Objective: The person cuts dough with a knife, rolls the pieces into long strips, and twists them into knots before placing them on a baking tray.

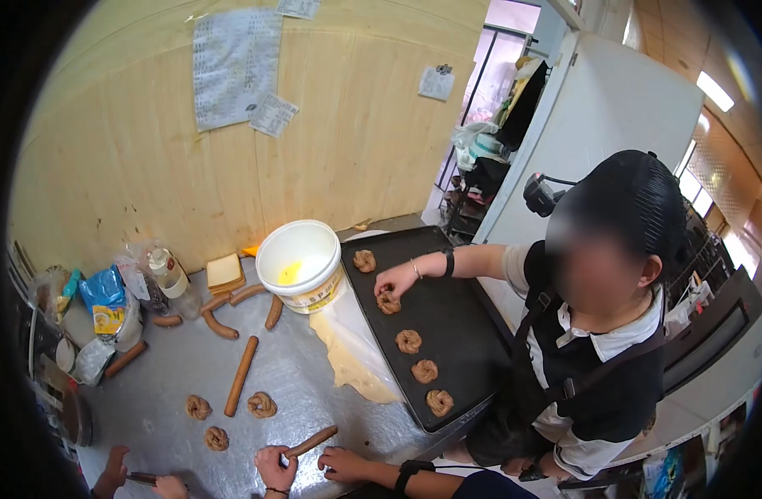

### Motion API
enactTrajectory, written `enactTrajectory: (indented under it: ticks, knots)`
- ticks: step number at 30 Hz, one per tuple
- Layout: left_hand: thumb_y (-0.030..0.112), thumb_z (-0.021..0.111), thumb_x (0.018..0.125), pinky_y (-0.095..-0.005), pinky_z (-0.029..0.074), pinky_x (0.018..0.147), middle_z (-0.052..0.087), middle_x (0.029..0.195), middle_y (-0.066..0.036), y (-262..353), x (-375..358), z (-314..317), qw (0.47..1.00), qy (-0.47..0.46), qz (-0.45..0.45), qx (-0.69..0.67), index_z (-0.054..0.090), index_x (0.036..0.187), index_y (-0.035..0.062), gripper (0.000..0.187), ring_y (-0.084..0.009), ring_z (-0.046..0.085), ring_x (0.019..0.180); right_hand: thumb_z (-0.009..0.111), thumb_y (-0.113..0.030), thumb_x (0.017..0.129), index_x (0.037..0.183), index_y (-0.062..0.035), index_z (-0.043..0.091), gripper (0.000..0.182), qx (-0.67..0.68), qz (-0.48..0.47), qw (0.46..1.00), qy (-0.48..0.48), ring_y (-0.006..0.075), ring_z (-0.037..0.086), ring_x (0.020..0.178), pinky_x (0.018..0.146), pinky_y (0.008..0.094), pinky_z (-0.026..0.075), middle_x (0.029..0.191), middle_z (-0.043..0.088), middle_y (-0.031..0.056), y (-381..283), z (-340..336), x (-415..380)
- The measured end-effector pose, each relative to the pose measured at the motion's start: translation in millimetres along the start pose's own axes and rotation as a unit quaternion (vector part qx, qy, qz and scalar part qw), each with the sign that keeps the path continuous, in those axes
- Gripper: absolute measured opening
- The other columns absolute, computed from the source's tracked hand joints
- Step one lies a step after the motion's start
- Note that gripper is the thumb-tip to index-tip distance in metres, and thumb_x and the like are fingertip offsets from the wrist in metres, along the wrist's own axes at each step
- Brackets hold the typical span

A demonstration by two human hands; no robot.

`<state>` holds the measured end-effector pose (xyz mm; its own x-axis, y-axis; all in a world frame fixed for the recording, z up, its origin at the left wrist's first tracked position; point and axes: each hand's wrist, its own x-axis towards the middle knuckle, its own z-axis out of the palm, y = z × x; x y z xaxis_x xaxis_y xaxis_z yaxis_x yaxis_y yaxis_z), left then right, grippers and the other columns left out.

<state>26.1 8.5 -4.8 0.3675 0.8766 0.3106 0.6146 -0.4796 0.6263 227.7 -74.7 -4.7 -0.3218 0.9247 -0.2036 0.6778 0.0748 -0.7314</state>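
A brown dough roll (pixel 314 441) lies slantwise near the table's front edge. My left hand (pixel 275 468) has its fingers closed at the roll's lower left end. To the right, just below the roll, my right hand (pixel 347 463) is apart from it with fingers stretched out. Beyond my hands, a longer dough roll (pixel 242 377) rests on the metal table (pixel 298 382). Near it are a twisted dough ring (pixel 262 405), a second dough ring (pixel 198 407) and a third dough ring (pixel 216 438).
On the right, a co-worker's hand (pixel 391 281) touches a dough ring on the black tray (pixel 372 320). Another person's hands (pixel 171 486) are at bottom left. A white bucket (pixel 302 274), a pale dough sheet (pixel 347 366), bread slices (pixel 224 273) and a bottle (pixel 171 279) stand behind.
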Motion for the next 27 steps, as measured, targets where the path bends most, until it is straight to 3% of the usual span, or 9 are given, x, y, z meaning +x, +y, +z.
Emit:
enactTrajectory:
  ticks: [8, 10, 14, 16, 27]
  knots:
    - [0.02, 0.071, 0.067, -0.0421, 0.038, 0.08, 0.058, 0.082, -0.006, -9, -2, 5, 1.0, 0.007, 0.006, 0.002, 0.064, 0.082, 0.0129, 0.017, -0.0293, 0.053, 0.086, 0.063, -0.022, 0.081, 0.099, -0.0124, 0.059, 0.021, 0.01, 0.004, 1.0, 0.003, 0.032, 0.054, 0.101, 0.086, 0.0442, 0.045, 0.1, 0.054, 0.0108, 3, 4, 1]
    - [0.022, 0.068, 0.079, -0.0448, 0.046, 0.075, 0.065, 0.088, -0.011, -12, 0, 3, 0.999, -0.001, 0.043, 0.033, 0.067, 0.09, 0.0112, 0.016, -0.034, 0.059, 0.08, 0.063, -0.022, 0.081, 0.099, -0.0125, 0.059, 0.021, 0.005, 0.006, 1.0, 0.01, 0.0322, 0.054, 0.101, 0.086, 0.0438, 0.045, 0.099, 0.054, 0.0108, 2, 4, 0]
    - [0.022, 0.066, 0.082, -0.0459, 0.046, 0.08, 0.065, 0.095, -0.014, -11, -1, 2, 0.999, -0.043, 0.014, 0.028, 0.066, 0.096, 0.0083, 0.019, -0.0361, 0.059, 0.086, 0.063, -0.022, 0.08, 0.099, -0.0127, 0.059, 0.021, 0.002, 0.001, 1.0, 0.004, 0.0323, 0.054, 0.1, 0.086, 0.044, 0.045, 0.099, 0.054, 0.0106, 8, 8, 3]
    - [0.02, 0.071, 0.067, -0.0421, 0.038, 0.08, 0.058, 0.082, -0.005, -7, -2, 4, 1.0, 0.002, -0.003, -0.005, 0.064, 0.081, 0.014, 0.017, -0.029, 0.053, 0.086, 0.063, -0.022, 0.08, 0.099, -0.0129, 0.059, 0.021, 0.0, 0.002, 1.0, 0.014, 0.032, 0.054, 0.1, 0.086, 0.044, 0.045, 0.099, 0.054, 0.0102, 8, 10, 3]
    - [0.022, 0.072, 0.067, -0.0413, 0.038, 0.079, 0.058, 0.082, -0.005, -3, 0, 2, 1.0, 0.006, -0.002, -0.007, 0.064, 0.08, 0.0145, 0.017, -0.0281, 0.053, 0.086, 0.062, -0.022, 0.082, 0.099, -0.0135, 0.059, 0.02, 0.011, -0.007, 1.0, 0.015, 0.0311, 0.054, 0.101, 0.086, 0.0443, 0.045, 0.1, 0.053, 0.0091, 15, 14, 4]
